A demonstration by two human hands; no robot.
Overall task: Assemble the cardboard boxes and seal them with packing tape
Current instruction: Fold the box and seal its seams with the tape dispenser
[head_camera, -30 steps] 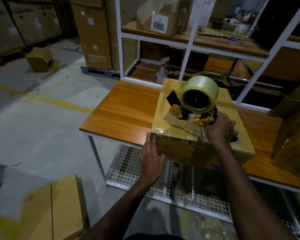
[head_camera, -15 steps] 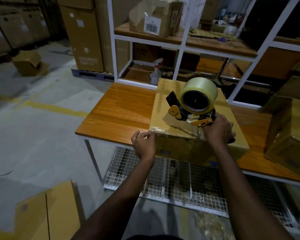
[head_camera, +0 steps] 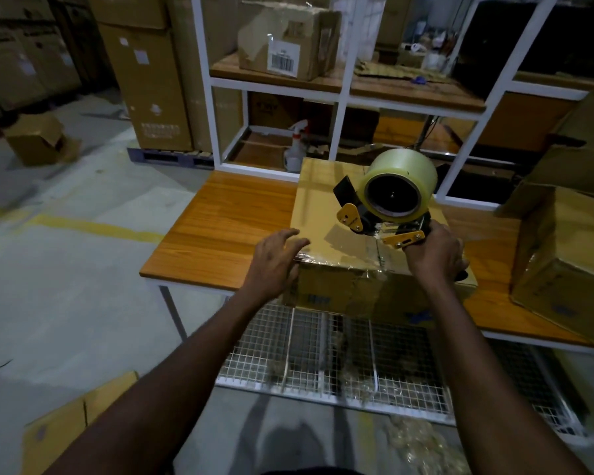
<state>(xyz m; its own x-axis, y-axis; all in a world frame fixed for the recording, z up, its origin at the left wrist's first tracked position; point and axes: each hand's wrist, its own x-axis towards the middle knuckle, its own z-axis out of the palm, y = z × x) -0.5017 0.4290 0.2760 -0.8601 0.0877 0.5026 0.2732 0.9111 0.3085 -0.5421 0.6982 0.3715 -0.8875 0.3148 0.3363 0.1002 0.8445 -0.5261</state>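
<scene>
A closed cardboard box (head_camera: 326,200) stands on the wooden table (head_camera: 220,228), overhanging its front edge. Clear tape runs along the box's near top edge. My right hand (head_camera: 434,255) grips the handle of a tape dispenser (head_camera: 388,204) carrying a large roll of clear tape, and the dispenser sits on the near part of the box top. My left hand (head_camera: 276,260) lies with spread fingers over the box's near left corner, on the taped edge.
A second cardboard box (head_camera: 563,255) leans on the table's right end. Behind the table rises a white shelf frame (head_camera: 340,108) holding boxes and a spray bottle (head_camera: 295,145). A wire rack (head_camera: 323,354) sits under the table. Flat cardboard (head_camera: 66,426) lies on the floor at lower left.
My left hand rose from the box's front face to its near left top corner and now has its fingers spread there. The dispenser stayed at the near edge of the box.
</scene>
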